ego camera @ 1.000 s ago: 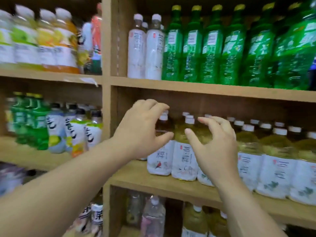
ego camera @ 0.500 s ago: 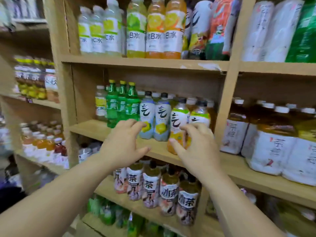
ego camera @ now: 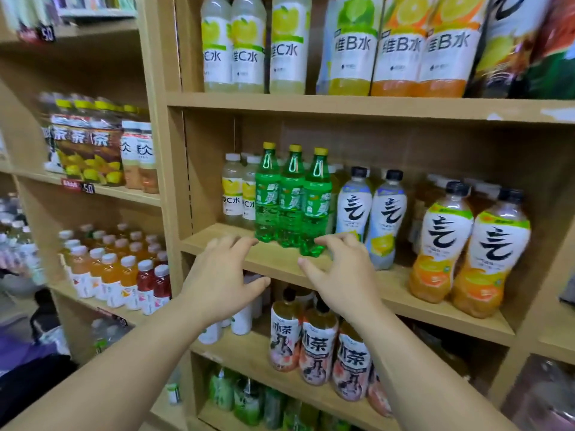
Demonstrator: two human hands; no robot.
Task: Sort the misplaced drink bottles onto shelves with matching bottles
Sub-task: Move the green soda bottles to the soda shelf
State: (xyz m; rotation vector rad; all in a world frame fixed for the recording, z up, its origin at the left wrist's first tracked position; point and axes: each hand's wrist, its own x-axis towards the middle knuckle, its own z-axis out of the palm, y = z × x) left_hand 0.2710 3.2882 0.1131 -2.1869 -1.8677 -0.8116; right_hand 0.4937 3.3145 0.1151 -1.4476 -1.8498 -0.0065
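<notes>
Hands (ego camera: 217, 284) nearer green bottles (ego camera: 291, 197), loosely open.

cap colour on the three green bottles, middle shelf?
Yellow caps on the green bottles; clearest in the head view.

Price tag (ego camera: 88, 188) reading 5.0 at left; blurred purple-black heap (ego camera: 31, 390) lower left.

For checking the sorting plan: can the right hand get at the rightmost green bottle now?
Probably yes. The right hand hovers open just in front of the rightmost green bottle, with nothing between them. The black-capped bottle close beside it may crowd the grip.
</notes>
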